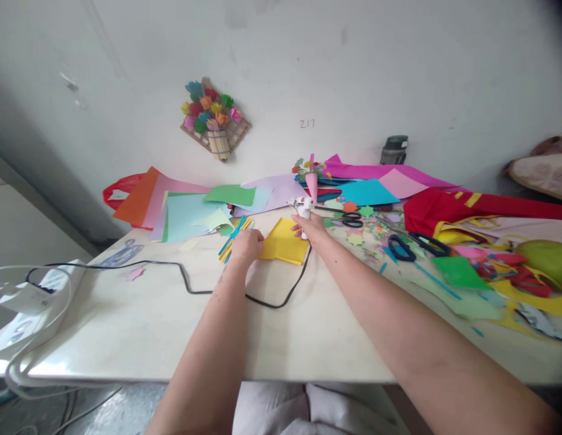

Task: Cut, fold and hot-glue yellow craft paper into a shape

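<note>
My right hand (309,227) is closed around the handle of a white glue gun (303,207), from which a black cord (287,297) curves across the table. Under and beside both hands lies a folded yellow paper (285,243). My left hand (247,244) has its fingers curled at the left edge of that yellow paper, next to a bunch of blue and yellow paper strips (231,240). Whatever is between the left fingertips is too small to make out.
Coloured sheets (185,214) lie along the wall. Black scissors (352,219), dark blue scissors (401,248) and scattered paper scraps (376,232) are at the right. A power strip (36,314) stands at the left edge, and a small paper bouquet (312,181) is behind the glue gun.
</note>
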Tool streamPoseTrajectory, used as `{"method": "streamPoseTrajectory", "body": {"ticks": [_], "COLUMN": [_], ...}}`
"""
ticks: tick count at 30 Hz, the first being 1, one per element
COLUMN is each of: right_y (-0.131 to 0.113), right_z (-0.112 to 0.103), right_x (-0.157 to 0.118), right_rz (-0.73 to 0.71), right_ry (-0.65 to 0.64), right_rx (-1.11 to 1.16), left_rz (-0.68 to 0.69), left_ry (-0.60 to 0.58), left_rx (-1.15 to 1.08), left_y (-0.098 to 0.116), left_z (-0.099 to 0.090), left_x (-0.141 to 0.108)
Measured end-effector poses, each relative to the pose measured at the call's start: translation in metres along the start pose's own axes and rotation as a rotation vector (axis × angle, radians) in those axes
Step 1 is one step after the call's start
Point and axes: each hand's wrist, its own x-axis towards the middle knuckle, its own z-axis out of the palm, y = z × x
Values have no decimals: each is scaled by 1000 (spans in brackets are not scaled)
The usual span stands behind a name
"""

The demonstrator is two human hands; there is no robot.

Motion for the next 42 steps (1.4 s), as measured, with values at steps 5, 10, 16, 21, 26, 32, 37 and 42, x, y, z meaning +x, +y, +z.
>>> {"method": "streamPoseTrajectory", "body": {"ticks": [5, 10, 16, 21, 26, 32, 37, 42], "right_y": [5, 7, 5, 1, 4, 15, 20, 16], "right_z": [3, 7, 8, 9, 10, 11, 9, 6], "right_x": [4, 3, -1, -5, -3, 6, 13, 13], "right_rz": [-10, -15, -17, -15, -27, -81, -140, -213], "right_ry": [-3, -44, -67, -82, -87, -108, -153, -170], "right_rx": [-27, -27, -11, -18, -38, -88, -157, -226], "left_rz": [-11, 32, 70, 103, 91, 72, 101, 85], "left_ry": [-34, -71, -82, -89, -51, -26, -85, -142], "left_rx": [36, 95, 180, 200, 161, 34, 89, 194], "left_y": [3, 10, 19, 20, 17, 7, 10, 28], "left_z": [1, -5, -9, -9, -5, 3, 3, -3], "left_x": [0, -5, -11, -11, -9, -3, -2, -10]}}
